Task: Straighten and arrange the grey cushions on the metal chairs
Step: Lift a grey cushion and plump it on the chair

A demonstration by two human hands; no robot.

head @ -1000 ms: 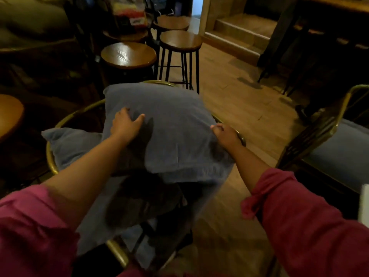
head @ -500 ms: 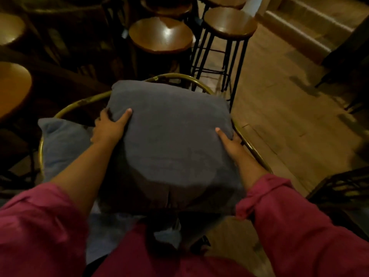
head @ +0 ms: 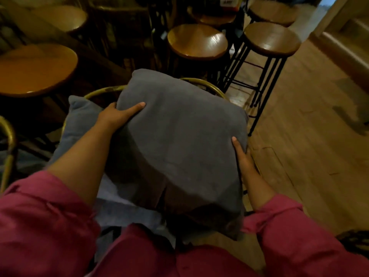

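grey cushion [head: 179,140], between both hands' grip

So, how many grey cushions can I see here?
2. The darker grey cushion is held between the left hand and the right hand; the lighter grey cushion lies behind the left arm. Others may be hidden.

No writing can be read anywhere. The only printed thing is a red and white package [head: 229,4] at the top edge, just behind the round wooden stool [head: 197,42]. It carries a white label with a few dark marks, too blurred and small to make out as letters or numbers.
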